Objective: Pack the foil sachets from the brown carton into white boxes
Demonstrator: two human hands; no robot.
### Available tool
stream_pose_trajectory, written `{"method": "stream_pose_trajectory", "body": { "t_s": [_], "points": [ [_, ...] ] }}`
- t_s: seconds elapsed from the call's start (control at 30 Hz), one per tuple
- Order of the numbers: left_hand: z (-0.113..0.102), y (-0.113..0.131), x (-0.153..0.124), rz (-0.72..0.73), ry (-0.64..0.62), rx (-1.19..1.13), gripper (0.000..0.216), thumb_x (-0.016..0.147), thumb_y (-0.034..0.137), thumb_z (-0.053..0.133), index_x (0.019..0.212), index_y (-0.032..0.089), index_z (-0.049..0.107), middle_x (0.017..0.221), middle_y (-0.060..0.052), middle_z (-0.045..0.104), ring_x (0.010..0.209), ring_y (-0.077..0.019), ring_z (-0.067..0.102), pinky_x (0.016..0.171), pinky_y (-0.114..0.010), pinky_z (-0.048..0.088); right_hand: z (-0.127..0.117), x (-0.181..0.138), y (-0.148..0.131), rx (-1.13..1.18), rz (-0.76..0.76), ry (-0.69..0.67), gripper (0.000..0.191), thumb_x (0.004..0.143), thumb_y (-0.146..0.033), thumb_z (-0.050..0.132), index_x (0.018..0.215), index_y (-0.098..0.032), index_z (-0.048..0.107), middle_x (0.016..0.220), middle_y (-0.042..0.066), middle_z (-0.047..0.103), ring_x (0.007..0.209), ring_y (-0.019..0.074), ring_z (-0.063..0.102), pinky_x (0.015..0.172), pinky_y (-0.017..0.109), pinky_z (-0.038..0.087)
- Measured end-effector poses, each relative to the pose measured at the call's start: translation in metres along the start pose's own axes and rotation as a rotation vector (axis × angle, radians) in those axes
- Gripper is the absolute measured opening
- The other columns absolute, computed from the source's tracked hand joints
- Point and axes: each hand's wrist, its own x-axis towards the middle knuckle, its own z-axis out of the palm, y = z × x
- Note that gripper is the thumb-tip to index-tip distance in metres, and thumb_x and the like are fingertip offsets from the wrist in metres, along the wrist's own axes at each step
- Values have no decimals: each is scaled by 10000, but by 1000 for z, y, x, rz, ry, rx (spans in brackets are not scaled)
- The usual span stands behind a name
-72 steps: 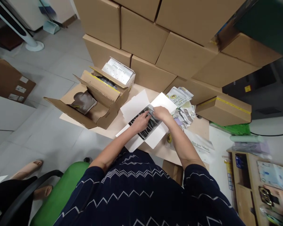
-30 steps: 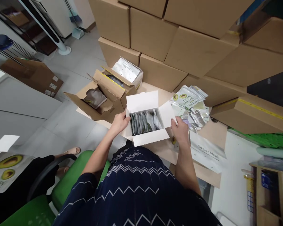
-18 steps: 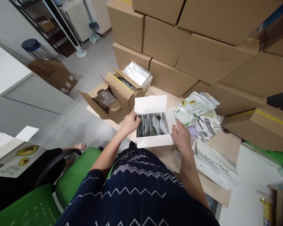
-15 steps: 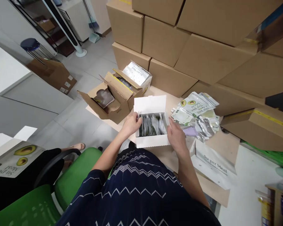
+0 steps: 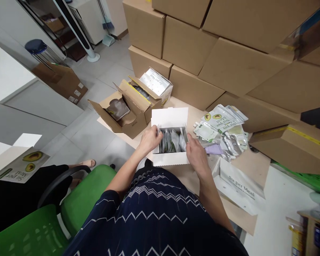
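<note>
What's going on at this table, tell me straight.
A seated person has both hands on a small white box packed with upright silver pouches. The left hand presses on its left side flap, the right hand on its right side; the rear lid flap stands open. Loose avocado-print pouches lie to the right, an opened brown carton to the left, stacked cartons behind.
</note>
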Motion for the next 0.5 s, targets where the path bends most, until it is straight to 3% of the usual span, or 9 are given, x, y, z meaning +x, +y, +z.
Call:
{"method": "stream_pose_trajectory", "body": {
  "t_s": [0.27,0.4,0.5],
  "points": [
    [15,-1,-12,62,-28,-16,407,990,535,438,1159,212,618,1040,-88,683,920,-236,657,817,-344,471,3,-3,-8,-37,-47,-101,545,1007,-350,344,1501,-149,453,1330,184,604,1195,320,567,972,456,489],
    [31,-20,-27,275,-76,84,357,1017,364,395,1221,179,623,1267,-134,633,1158,-265,594,972,-409,483,10,-6,-6,-102,-136,-270,544,996,-441,429,1457,-167,522,1502,160,483,1310,358,470,1024,490,458],
    [35,-46,-36,456,-196,122,378,937,158,428,1263,146,619,1420,-157,568,1327,-276,502,1111,-471,420,12,-6,4,-115,-161,-332,488,1028,-330,340,1428,-161,564,1536,125,465,1341,332,450,1054,485,445]
  ]
}}
